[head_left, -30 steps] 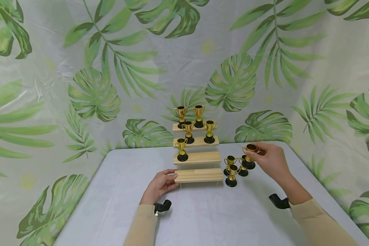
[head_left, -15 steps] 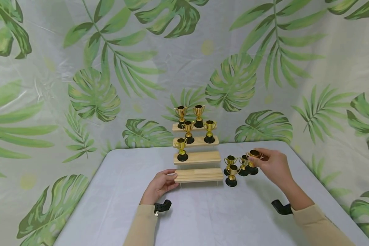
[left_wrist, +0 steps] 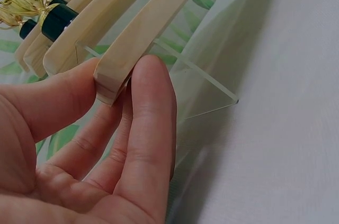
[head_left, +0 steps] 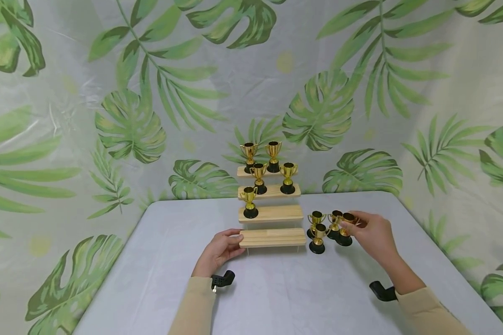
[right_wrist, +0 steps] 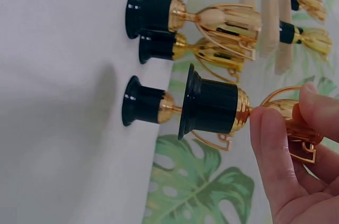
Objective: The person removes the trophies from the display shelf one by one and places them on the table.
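My left hand (head_left: 217, 251) pinches the left end of the lowest wooden shelf (head_left: 276, 237) of a stepped stand, thumb on top and fingers below in the left wrist view. With thumb and fingers, my right hand (head_left: 373, 232) grips a small gold trophy cup (right_wrist: 212, 105) by its bowl. That trophy is upright, its black base close over the table in the head view. Right beside it are a standing trophy (head_left: 334, 232) and, further left, a back trophy (head_left: 316, 217) and a front trophy (head_left: 317, 246).
Two trophies stand on the top shelf (head_left: 239, 172), two on the second shelf (head_left: 272, 191), and one at the left of the third shelf (head_left: 280, 213). Clear legs hold up the shelves. A white-covered table (head_left: 276, 298) meets a leaf-print backdrop (head_left: 217, 93).
My right hand has lowered its trophy down and slightly right, beside the group of trophies. The left hand keeps its hold on the shelf. The head view has shifted slightly.
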`<state>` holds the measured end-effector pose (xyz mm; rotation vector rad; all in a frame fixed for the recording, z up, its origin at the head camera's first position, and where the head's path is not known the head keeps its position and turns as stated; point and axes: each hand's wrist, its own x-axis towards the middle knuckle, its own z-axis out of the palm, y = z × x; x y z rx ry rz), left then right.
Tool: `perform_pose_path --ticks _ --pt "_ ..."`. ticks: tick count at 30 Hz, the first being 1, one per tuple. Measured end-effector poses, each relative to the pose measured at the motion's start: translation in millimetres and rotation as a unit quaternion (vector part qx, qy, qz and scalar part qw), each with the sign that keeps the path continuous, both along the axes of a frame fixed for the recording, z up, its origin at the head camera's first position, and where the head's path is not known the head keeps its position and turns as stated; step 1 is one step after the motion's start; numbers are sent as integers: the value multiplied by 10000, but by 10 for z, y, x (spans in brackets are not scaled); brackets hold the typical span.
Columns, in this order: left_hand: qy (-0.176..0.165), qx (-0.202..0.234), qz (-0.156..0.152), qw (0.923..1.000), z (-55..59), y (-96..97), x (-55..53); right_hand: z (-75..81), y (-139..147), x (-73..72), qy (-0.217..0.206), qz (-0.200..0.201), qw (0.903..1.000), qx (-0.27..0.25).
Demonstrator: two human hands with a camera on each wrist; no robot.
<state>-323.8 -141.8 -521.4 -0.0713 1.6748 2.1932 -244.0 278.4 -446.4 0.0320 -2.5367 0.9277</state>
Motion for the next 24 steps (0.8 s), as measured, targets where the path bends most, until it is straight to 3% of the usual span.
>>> perform_pose_path --ticks 13,24 --pt "-95 17 18 10000 4 -19 -1 -234 8 -52 82 -36 9999 -60" --pt "-94 73 22 9999 9 -5 -3 -323 21 -110 54 -55 10000 3"
